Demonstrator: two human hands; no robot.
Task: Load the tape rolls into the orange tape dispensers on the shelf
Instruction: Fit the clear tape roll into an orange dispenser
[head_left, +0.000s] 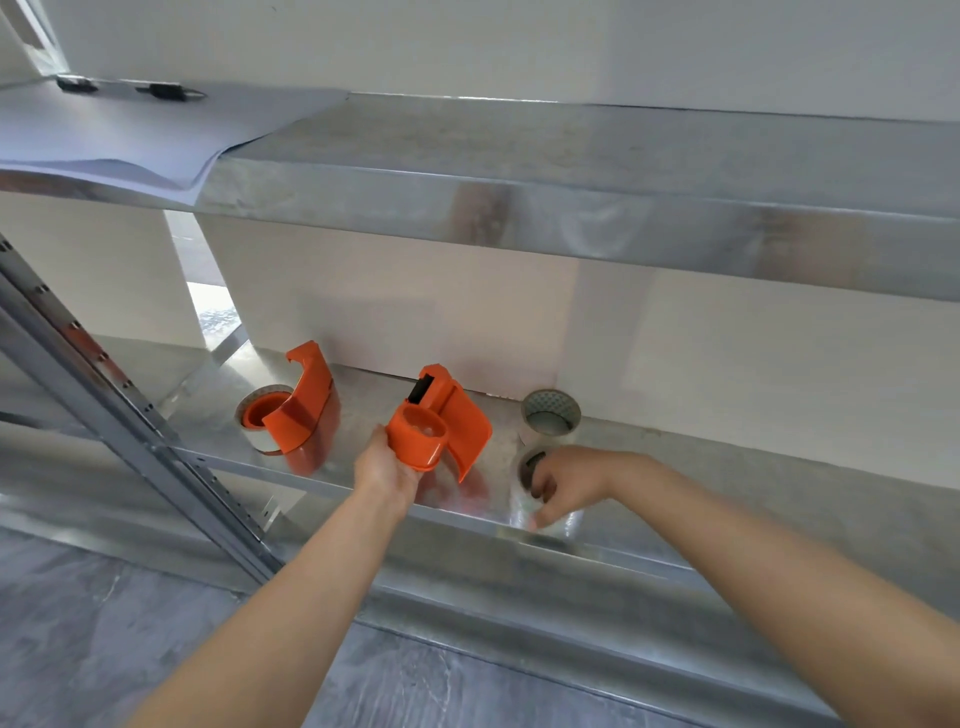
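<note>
A loaded dispenser (301, 410) is sitting left of the left grip (383, 470), which is clutching an empty dispenser (441, 428), while the right grip (571, 475) is pinching a roll (521, 501).

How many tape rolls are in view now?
3: loaded roll in the far-left dispenser, back roll by the wall, front roll gripped by the right hand. Others may be hidden.

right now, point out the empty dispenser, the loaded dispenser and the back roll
empty dispenser (460, 415), head view, orange guard
loaded dispenser (293, 415), head view, orange arm over its roll
back roll (550, 401), head view, inner core wall
</note>
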